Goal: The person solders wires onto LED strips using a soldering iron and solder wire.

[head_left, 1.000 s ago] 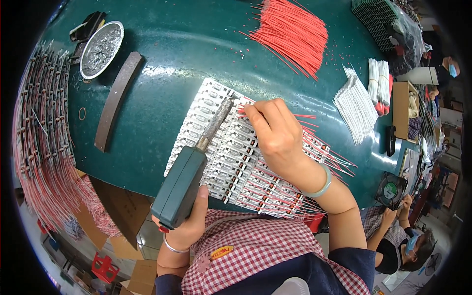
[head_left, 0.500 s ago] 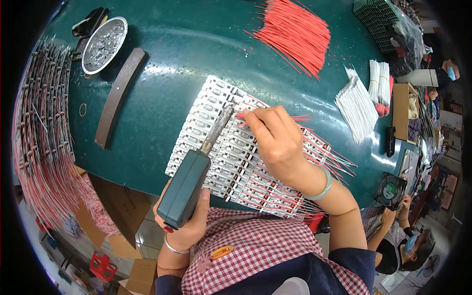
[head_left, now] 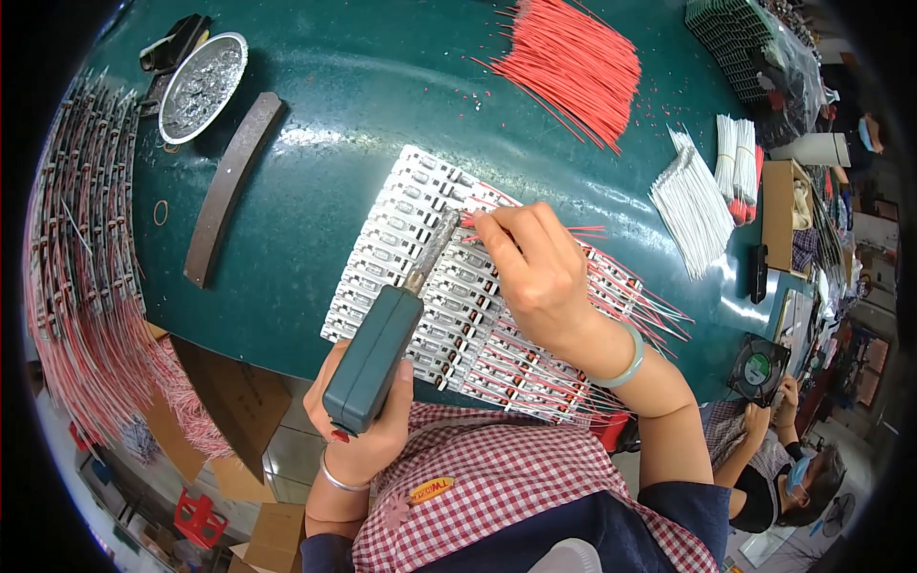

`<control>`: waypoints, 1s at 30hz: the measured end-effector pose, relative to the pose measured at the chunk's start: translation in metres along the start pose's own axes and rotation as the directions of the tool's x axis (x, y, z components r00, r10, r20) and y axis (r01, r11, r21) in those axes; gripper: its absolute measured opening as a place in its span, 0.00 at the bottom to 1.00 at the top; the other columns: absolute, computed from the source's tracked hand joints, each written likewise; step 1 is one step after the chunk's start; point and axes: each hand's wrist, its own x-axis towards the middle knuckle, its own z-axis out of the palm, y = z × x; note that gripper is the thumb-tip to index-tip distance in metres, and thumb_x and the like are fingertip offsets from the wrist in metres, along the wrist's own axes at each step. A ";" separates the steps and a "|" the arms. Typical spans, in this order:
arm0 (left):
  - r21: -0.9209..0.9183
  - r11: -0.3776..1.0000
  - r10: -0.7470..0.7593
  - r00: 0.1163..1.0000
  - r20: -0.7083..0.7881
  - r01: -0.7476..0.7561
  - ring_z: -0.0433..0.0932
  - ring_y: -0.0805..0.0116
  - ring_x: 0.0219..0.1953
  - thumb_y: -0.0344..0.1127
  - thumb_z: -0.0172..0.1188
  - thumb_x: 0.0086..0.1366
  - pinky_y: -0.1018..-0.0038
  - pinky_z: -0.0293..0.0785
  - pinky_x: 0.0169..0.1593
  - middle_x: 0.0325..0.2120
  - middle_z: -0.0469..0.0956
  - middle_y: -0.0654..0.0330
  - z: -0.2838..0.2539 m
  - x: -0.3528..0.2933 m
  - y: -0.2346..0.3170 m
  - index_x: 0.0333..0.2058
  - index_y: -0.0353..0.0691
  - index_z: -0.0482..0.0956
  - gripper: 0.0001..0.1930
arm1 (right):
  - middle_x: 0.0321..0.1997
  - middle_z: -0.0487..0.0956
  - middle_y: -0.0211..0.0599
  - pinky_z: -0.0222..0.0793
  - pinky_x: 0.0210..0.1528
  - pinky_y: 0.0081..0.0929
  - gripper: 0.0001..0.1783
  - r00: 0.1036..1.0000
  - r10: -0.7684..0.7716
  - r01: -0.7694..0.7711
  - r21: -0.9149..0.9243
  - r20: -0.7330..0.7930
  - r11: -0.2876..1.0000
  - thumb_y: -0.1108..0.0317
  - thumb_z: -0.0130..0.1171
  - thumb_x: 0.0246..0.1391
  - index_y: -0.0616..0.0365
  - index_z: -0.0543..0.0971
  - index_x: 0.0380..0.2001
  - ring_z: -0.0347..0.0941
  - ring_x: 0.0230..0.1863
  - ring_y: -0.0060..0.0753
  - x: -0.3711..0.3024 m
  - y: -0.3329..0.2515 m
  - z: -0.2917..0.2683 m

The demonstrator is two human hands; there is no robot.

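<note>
My left hand (head_left: 390, 430) is wrapped round the green handle of a soldering gun (head_left: 374, 358). Its grey metal shaft (head_left: 437, 246) slants up and right across white panels of small parts (head_left: 382, 256) in rows, the tip close to my right fingertips. My right hand (head_left: 540, 272) is closed in a pinch on a thin red wire (head_left: 466, 222) at the upper part of the panels. Further red and white wires (head_left: 630, 291) stick out from the panels' right side, partly behind my right wrist.
A pile of red wires (head_left: 573, 72) lies at the far side of the green table (head_left: 334, 105). White wire bundles (head_left: 693, 205) are to the right. At left are a metal bowl (head_left: 202, 88), a curved brown bar (head_left: 232, 191) and stacked wired strips (head_left: 86, 239). Another person's hand (head_left: 757, 417) shows at right.
The soldering gun and my left hand have shifted slightly right, with the gun's handle a little higher. My right hand stays nearly in place, pinching the wire.
</note>
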 end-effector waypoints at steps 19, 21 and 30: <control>-0.004 1.000 0.012 0.993 -0.117 -0.012 0.84 0.63 0.33 0.24 0.70 0.54 0.72 0.79 0.37 0.34 0.83 0.51 -0.008 -0.016 -0.007 0.41 0.26 0.81 0.15 | 0.35 0.76 0.42 0.71 0.33 0.31 0.20 0.998 -0.042 0.043 0.011 -0.048 0.999 0.77 0.62 0.40 0.73 0.79 0.41 0.72 0.35 0.38 -0.002 -0.004 -0.002; 0.021 0.999 0.043 0.992 -0.115 -0.041 0.83 0.64 0.31 0.23 0.69 0.54 0.73 0.78 0.36 0.33 0.82 0.52 -0.009 -0.016 -0.007 0.40 0.27 0.82 0.14 | 0.35 0.76 0.42 0.71 0.32 0.30 0.20 0.999 -0.038 0.039 0.022 -0.037 0.999 0.78 0.62 0.40 0.73 0.80 0.41 0.72 0.34 0.38 -0.004 -0.008 -0.003; -0.021 0.999 0.039 0.997 -0.066 -0.040 0.80 0.64 0.27 0.21 0.68 0.53 0.74 0.75 0.32 0.31 0.80 0.52 -0.009 -0.015 -0.007 0.36 0.26 0.81 0.10 | 0.34 0.76 0.41 0.71 0.31 0.29 0.19 1.000 -0.021 0.022 0.018 -0.014 1.000 0.78 0.62 0.39 0.73 0.80 0.39 0.72 0.34 0.36 -0.004 -0.013 -0.001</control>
